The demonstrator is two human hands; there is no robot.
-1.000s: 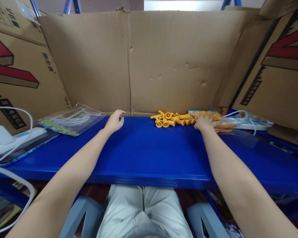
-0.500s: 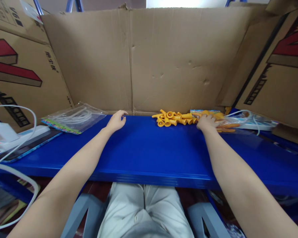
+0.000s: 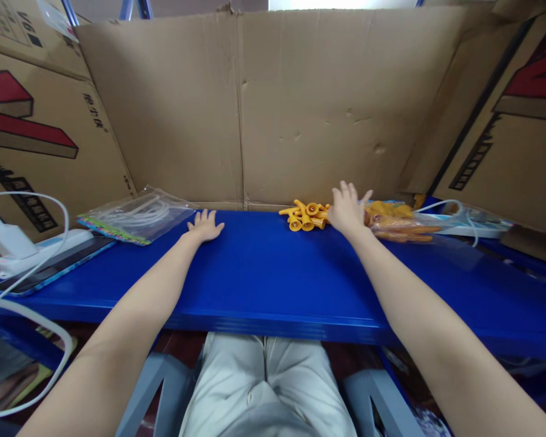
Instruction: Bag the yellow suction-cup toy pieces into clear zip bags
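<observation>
My left hand (image 3: 204, 227) rests palm down on the blue tabletop (image 3: 268, 273), its fingers spread and nothing in it. Just right of it lies bare blue surface, and a clear bag of white tubing is close on its left. My right hand (image 3: 347, 209) is open with fingers apart, over the right end of a pile of small yellow trumpet-shaped plastic pieces (image 3: 306, 222). It hides part of that pile; whether it touches the pieces I cannot tell. Right beside it lies a clear plastic bag (image 3: 403, 223) with more yellow-orange pieces inside.
Cardboard panels (image 3: 346, 91) wall in the back and both sides. At left are the bag of white tubing (image 3: 141, 212), a white power strip (image 3: 40, 252) with a charger and cable, and a phone (image 3: 54, 267). Another white strip (image 3: 473, 226) lies at right.
My right hand has moved left from the bag of yellow pieces to the loose pile, and its fingers have opened upward. My left hand has shifted slightly left and spread flat.
</observation>
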